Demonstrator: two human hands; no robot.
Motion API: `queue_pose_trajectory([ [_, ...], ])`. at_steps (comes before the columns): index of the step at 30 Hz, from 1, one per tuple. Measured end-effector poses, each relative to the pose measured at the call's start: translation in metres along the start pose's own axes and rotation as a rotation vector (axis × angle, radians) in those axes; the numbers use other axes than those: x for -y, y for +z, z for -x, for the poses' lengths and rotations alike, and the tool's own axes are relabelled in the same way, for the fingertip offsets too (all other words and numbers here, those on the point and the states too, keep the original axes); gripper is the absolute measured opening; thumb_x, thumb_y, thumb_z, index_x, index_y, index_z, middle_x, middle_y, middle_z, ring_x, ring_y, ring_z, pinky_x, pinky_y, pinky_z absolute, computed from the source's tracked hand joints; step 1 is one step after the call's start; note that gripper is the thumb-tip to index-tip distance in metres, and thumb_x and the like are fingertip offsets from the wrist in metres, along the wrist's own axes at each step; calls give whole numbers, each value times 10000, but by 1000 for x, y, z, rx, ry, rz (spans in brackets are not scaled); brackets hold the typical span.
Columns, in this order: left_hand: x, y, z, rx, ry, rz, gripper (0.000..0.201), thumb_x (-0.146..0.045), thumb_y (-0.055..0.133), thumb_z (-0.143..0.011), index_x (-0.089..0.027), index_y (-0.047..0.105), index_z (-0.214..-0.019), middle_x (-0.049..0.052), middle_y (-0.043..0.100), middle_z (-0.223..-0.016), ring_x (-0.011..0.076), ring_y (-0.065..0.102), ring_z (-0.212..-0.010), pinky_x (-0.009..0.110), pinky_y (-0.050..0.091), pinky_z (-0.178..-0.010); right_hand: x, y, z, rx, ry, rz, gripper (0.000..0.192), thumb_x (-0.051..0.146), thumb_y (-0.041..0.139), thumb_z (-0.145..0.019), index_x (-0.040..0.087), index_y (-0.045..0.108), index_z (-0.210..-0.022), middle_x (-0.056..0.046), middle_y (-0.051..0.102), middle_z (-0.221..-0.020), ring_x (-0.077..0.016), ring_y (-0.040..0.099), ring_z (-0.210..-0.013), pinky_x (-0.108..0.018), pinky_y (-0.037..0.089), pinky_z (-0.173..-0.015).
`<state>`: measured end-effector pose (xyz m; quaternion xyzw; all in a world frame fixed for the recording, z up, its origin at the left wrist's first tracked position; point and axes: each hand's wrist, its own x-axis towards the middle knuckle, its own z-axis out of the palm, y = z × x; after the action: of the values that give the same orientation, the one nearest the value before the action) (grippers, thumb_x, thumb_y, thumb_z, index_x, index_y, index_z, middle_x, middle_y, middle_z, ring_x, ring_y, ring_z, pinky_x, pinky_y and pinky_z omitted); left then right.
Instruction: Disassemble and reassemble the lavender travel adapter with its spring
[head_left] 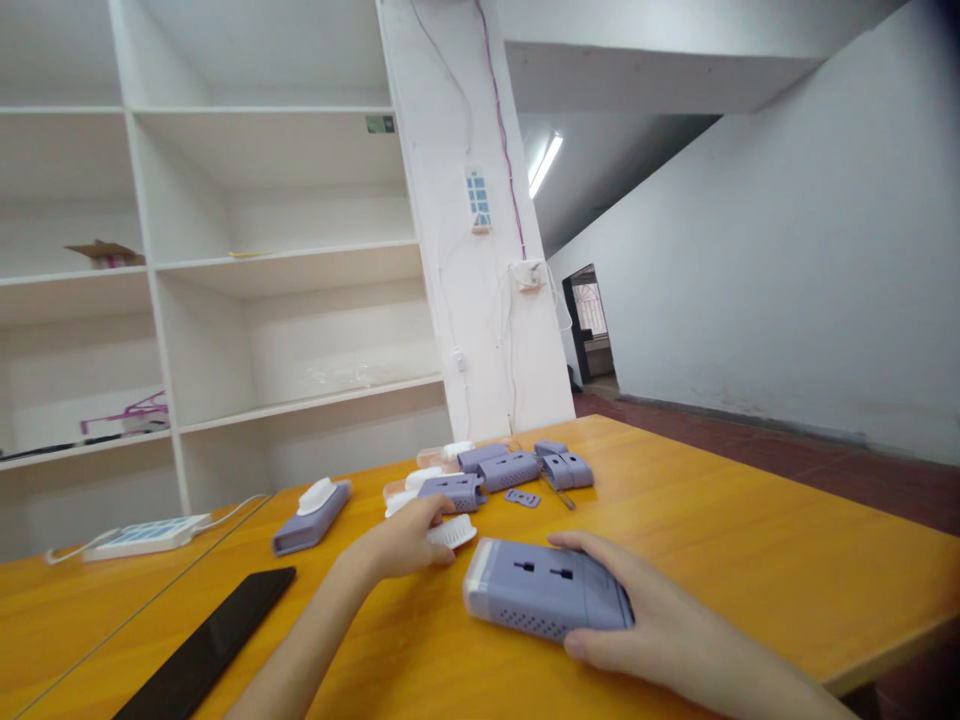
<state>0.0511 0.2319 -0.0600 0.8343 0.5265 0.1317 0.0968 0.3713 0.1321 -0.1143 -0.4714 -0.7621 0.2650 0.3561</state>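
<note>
My right hand [634, 610] is wrapped round one end of a lavender plastic case [532, 590], which lies on its side at the table's front. The case has two black keyhole-like slots, rows of small holes and a clear cap at its left end. Just left of it, my left hand [411, 535] pinches a small white ribbed piece [456, 531] low over the tabletop. Beyond my left hand sits a group of similar parts: lavender cases [508, 470], white pieces [424, 478] and clear orange-tinted caps [431, 457]. A flat lavender plate [523, 497] lies beside a thin screwdriver-like tool [561, 492].
At the left, another lavender case [311, 520] carries a white piece on top. A black flat device [214, 640] lies on the orange wooden table [720, 540], and a white power strip [146, 537] with a cable is further left. White shelves [300, 265] stand behind.
</note>
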Motion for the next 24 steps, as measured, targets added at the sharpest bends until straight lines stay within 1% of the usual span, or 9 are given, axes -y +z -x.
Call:
queue_pose_trajectory([
  [3,7,-3,1,41,-39,6,645,-316,798,-727,-236,584,-1330,51,683,-1147,275,667,-1023,384,520,-885,3,-1,1,19,-11,-4,759,393,812,-745,256,544,-1442,-101,570,-1469,-351,540,-1329,-459,425,-1138],
  [5,12,-4,1,86,-48,-9,562,-361,799,-792,-204,607,-1296,63,679,-1184,265,666,-1041,424,533,-912,3,0,2,20,-20,-1,743,381,806,-751,258,550,-1437,-98,574,-1466,-348,544,-1327,-456,430,-1135],
  [7,15,-3,0,116,-52,-43,415,-393,734,-892,-170,640,-1228,75,672,-1215,263,662,-1064,459,544,-927,1,1,2,17,-23,5,746,387,803,-758,260,542,-1445,-97,567,-1476,-345,535,-1338,-458,423,-1142],
  [10,15,2,-2,128,-51,-109,325,-384,662,-961,-158,650,-1194,73,673,-1210,251,671,-1050,456,568,-906,-1,1,1,16,-20,19,766,408,805,-761,265,527,-1460,-94,550,-1498,-346,508,-1367,-469,394,-1168],
  [14,6,6,-3,106,-31,-185,268,-381,666,-959,-151,675,-1096,54,701,-1094,225,684,-978,434,570,-878,-1,1,0,19,-32,35,746,407,790,-776,271,529,-1462,-88,543,-1507,-346,501,-1376,-469,388,-1174],
  [16,1,5,-1,64,3,-193,291,-394,679,-944,-160,672,-1117,63,694,-1136,232,672,-1010,451,550,-913,-2,2,1,21,-34,39,751,429,784,-783,269,523,-1469,-86,536,-1515,-348,496,-1381,-469,385,-1178],
  [19,-6,2,3,-1,52,-162,475,-419,750,-851,-199,630,-1254,103,672,-1255,272,651,-1092,450,518,-949,-3,2,1,17,-41,51,763,457,778,-788,263,515,-1477,-90,527,-1524,-354,482,-1394,-480,367,-1191],
  [21,-11,0,5,-28,54,-142,568,-400,773,-779,-211,616,-1291,126,699,-1219,308,669,-1059,428,525,-892,-4,3,1,19,-37,56,761,458,777,-791,263,515,-1479,-90,523,-1528,-356,473,-1401,-481,357,-1197],
  [24,-15,0,6,-65,56,-124,546,-345,747,-725,-208,636,-1241,133,736,-1105,347,696,-968,413,521,-797,-5,2,0,32,-17,60,756,465,776,-798,279,509,-1480,-76,514,-1536,-343,468,-1405,-457,357,-1199],
])
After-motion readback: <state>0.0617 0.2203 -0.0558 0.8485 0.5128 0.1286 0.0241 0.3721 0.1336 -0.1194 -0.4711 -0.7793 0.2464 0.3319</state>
